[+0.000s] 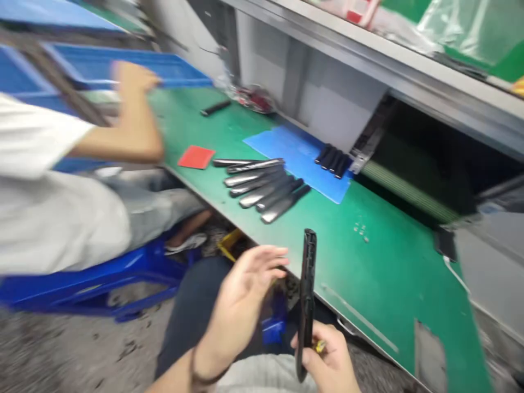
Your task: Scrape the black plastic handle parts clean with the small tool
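Note:
My right hand (pixel 327 355) is closed round the lower end of a long black plastic casing (pixel 308 273), held upright with its ribbed, hollow inner side showing. Something small and yellow (pixel 320 345) pokes out between that hand's fingers; its kind is unclear. My left hand (pixel 249 284) is open to the left of the casing, fingers stretched towards it and apart from it, with nothing in them. Beyond, several similar long black casings (pixel 266 188) with shiny ends lie fanned out on the green table (pixel 327 229).
Short black pieces (pixel 332 160) lie in a row on a blue sheet (pixel 286 150). A red square (pixel 196 157) and another black piece (pixel 215 107) lie farther left. A co-worker (pixel 61 191) sits at the left. A metal shelf (pixel 347 43) overhangs the back; a phone (pixel 445 243) is at right.

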`<state>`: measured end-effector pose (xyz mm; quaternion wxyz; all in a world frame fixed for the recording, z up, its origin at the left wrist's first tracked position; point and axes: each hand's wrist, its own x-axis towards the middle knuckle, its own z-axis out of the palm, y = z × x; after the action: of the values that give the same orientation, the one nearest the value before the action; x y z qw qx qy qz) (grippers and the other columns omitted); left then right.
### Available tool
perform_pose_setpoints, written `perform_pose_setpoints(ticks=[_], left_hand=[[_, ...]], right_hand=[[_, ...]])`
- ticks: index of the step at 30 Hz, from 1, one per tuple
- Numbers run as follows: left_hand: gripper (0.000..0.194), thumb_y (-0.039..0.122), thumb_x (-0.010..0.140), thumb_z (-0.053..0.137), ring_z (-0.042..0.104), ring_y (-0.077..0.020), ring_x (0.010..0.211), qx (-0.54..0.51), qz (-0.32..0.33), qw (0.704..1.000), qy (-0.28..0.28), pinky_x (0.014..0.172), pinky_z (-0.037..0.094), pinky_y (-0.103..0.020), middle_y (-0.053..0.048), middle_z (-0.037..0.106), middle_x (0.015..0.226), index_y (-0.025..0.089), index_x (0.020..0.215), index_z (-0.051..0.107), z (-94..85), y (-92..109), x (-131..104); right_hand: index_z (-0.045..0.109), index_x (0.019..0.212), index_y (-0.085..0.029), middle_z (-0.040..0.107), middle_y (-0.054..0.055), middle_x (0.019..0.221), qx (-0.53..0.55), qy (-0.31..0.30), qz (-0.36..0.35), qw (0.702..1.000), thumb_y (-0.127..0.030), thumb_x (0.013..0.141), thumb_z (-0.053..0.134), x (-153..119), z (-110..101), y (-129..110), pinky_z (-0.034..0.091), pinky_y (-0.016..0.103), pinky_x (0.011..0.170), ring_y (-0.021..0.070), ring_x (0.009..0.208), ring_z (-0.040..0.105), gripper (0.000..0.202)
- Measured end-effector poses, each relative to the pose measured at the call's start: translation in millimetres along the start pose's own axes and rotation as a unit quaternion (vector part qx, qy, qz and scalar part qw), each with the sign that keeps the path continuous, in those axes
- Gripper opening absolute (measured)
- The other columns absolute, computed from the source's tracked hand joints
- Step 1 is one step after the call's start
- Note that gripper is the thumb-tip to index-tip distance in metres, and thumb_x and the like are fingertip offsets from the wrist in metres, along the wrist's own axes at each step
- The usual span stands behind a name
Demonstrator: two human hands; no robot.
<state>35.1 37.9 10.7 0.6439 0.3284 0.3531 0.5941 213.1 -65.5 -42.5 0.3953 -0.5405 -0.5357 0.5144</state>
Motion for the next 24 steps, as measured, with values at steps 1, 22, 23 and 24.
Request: perform_pose_setpoints(ticks=[1, 22, 23, 24], left_hand=[[0.047, 0.052, 0.101, 0.065, 0.071, -0.0275, 0.109, -0.032, -0.010, 0.999, -0.023, 0.093, 0.060, -0.040, -0.018, 0.072, 0.124, 0.015, 0.131, 0.067, -3.3, -0.1, -1.2], [0.052, 0.057, 0.110, 0.038, 0.036, -0.0111, 0.059, 0.177, -0.080, 0.961, -0.197, 0.058, 0.034, -0.026, 0.003, 0.044, 0.063, 0.017, 0.084, 0.058, -15.6, 5.3, -43.9], [0.052, 0.057, 0.111, 0.038, 0.038, -0.0118, 0.062, 0.195, -0.067, 0.957, -0.206, 0.061, 0.035, -0.027, 0.002, 0.046, 0.066, 0.017, 0.082, 0.056, -15.1, 7.2, -46.0], [0.052, 0.056, 0.111, 0.038, 0.040, -0.0125, 0.065, 0.209, -0.055, 0.953, -0.212, 0.064, 0.037, -0.027, 0.001, 0.048, 0.069, 0.017, 0.080, 0.054, -14.9, 8.9, -47.8]], right_hand=[[0.079, 0.087, -0.020, 0.066, 0.004, 0.070, -0.004, -0.043, -0.013, 0.999, -0.072, 0.088, 0.068, 2.0, 5.5, 6.8, 0.047, 0.025, 0.062, 0.0158, 0.065, 0.057, 0.054], [0.060, 0.081, -0.021, 0.046, 0.000, 0.068, -0.545, 0.019, -0.409, 0.732, -0.058, 0.108, 0.046, 51.1, -43.4, -123.9, 0.026, 0.032, 0.058, 0.0144, 0.062, 0.037, 0.049], [0.056, 0.075, -0.021, 0.044, -0.001, 0.067, -0.550, 0.016, -0.414, 0.725, -0.068, 0.106, 0.045, 53.2, -40.5, -127.1, 0.024, 0.032, 0.057, 0.0138, 0.061, 0.035, 0.057], [0.054, 0.072, -0.021, 0.043, -0.001, 0.066, -0.554, 0.013, -0.418, 0.720, -0.073, 0.104, 0.043, 54.6, -37.8, -129.5, 0.023, 0.032, 0.057, 0.0133, 0.060, 0.034, 0.062]])
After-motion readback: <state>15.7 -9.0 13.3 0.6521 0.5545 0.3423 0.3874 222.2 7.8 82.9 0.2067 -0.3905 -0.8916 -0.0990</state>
